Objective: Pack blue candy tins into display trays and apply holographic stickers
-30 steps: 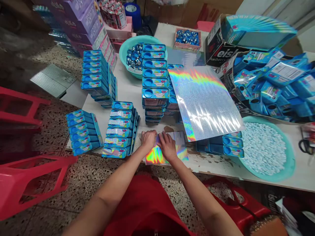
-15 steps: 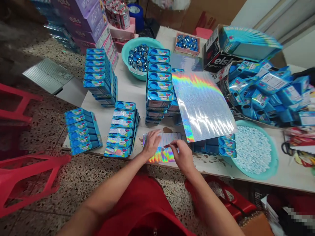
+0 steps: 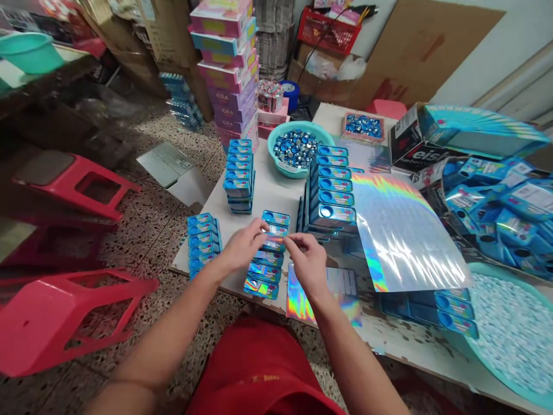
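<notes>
A small holographic sticker strip (image 3: 273, 238) is stretched between my two hands, above a row of blue candy boxes (image 3: 264, 272). My left hand (image 3: 242, 246) pinches its left end, and my right hand (image 3: 307, 260) pinches the right end with thumb and finger. Shiny strips lie across the front faces of several boxes in that row. To the right, partly under my right forearm, rests a holographic sticker sheet (image 3: 349, 308) with rectangular strips marked on it. A larger holographic sheet (image 3: 410, 242) lies over box stacks farther right.
Taller stacks of blue boxes (image 3: 334, 214) stand beyond my hands. A turquoise basin (image 3: 280, 164) holds blue caps; another basin (image 3: 479, 346) at right holds pale candies. A carton (image 3: 406, 138) with blue packaging sits behind. Red plastic stools (image 3: 60, 323) stand on the left floor.
Both hands have moved left from the sticker sheet to the row of boxes, carrying the strip, now held between both hands. The camera view has turned left.
</notes>
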### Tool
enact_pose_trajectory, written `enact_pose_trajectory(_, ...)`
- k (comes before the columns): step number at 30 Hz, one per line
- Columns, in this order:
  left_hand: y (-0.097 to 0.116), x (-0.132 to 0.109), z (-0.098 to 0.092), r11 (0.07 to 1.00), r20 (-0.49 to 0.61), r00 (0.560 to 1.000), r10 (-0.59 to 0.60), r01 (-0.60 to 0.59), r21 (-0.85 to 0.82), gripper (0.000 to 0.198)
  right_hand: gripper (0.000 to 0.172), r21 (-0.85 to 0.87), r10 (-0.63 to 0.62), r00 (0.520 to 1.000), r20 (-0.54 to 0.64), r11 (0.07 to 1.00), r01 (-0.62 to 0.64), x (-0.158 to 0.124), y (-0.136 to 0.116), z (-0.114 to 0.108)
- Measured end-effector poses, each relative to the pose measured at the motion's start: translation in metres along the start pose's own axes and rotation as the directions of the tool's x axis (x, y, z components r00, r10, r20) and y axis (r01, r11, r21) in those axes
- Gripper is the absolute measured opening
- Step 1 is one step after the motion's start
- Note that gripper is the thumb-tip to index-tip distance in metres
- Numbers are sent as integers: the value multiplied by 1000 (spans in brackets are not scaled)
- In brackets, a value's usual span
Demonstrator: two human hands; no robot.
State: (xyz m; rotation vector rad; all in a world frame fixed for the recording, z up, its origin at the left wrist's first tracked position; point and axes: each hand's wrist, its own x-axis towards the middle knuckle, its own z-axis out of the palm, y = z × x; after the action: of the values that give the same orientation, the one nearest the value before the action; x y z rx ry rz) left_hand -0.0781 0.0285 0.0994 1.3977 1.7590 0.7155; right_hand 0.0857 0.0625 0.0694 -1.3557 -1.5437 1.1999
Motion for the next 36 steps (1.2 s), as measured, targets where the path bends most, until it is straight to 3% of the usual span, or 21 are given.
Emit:
enact_pose_trajectory(4,-26,51,-29,989,63,993,99,-105,104,17,20,-111,20,996,-88,993,-30,39,0,35)
enact_pose_trajectory(9,-46,82,-27,988,122,986,112,-123,92,13,16,-323,-1,989,-148,945,-47,57,7,51)
enact_pose_trajectory(13,-63,83,-12,994,100,991,89,-82,-71,7,9,-416,-24,985,-169,908,-49,62,9,57)
enact_pose_trajectory(16,-75,78,-1,993,22,994,-109,110,-53,13,22,-425,-51,981,-185,904,-33,61,6,55)
enact_pose_trajectory(18,-80,73,4,972,-94,968,-234,230,-55,20,27,-408,-53,984,-172,913,-23,57,4,53)
enact_pose_trajectory(21,-78,62,10,952,-287,932,-219,139,-274,37,28,-427,-83,982,-170,904,3,51,6,55)
enact_pose_trajectory(23,-72,54,18,917,-246,959,-143,35,-397,56,26,-474,-115,979,-169,880,21,52,9,60)
enact_pose_trajectory(25,-69,47,26,892,-81,993,-86,40,-450,72,22,-492,-113,980,-164,870,19,57,12,65)
enact_pose_trajectory(28,-73,39,29,883,46,991,-122,129,-452,87,23,-435,-95,988,-119,900,35,61,12,63)
enact_pose_trajectory(32,-82,26,24,825,-52,983,-177,120,-552,86,40,-200,-104,987,-122,977,79,34,15,44)
enact_pose_trajectory(34,-83,19,31,755,-123,980,-158,40,-654,80,55,-42,10,989,-147,999,-17,9,25,37)
enact_pose_trajectory(36,-83,12,46,627,-102,983,-152,16,-779,79,61,167,163,983,-83,975,-147,-14,40,38)
